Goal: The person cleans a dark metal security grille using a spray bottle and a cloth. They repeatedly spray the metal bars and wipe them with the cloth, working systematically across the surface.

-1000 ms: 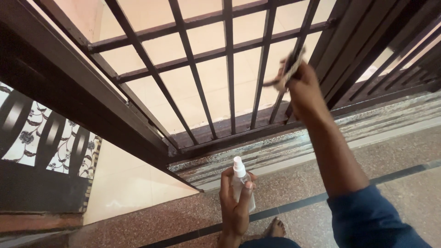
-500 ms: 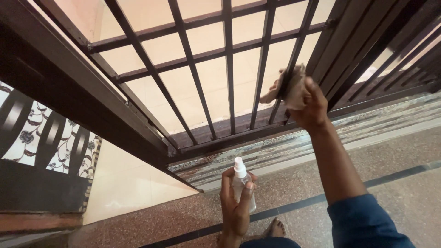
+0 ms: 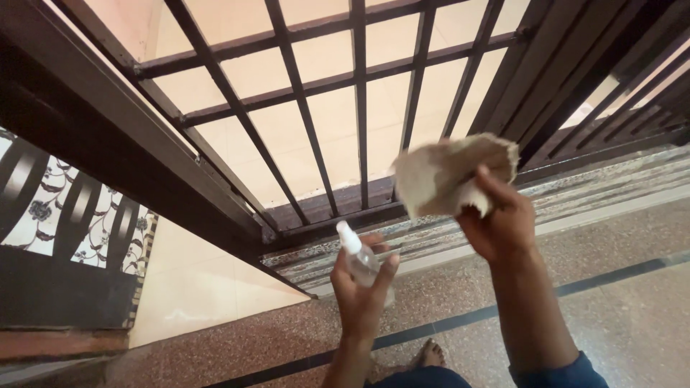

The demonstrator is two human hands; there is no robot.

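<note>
My right hand [image 3: 501, 223] grips a crumpled beige cloth [image 3: 449, 174], held in the air just in front of the lower bars of a dark brown metal grille door [image 3: 359, 108]. The cloth is off the bars. My left hand [image 3: 361, 291] is wrapped around a small clear spray bottle with a white nozzle [image 3: 353, 253], tilted toward the upper left, below and left of the cloth. A blue sleeve covers my right forearm [image 3: 553, 370].
The grille's bottom rail [image 3: 323, 219] sits above a patterned stone threshold [image 3: 431, 237]. A dark door frame [image 3: 108, 136] runs diagonally on the left, with a floral-patterned panel [image 3: 57, 215] beside it. Speckled terrazzo floor [image 3: 625, 302] and my bare toes [image 3: 431, 353] lie below.
My right hand pulled the cloth down and away from the grille bar, and the cloth spread open. My left hand lifted the spray bottle up toward the cloth and tilted it.
</note>
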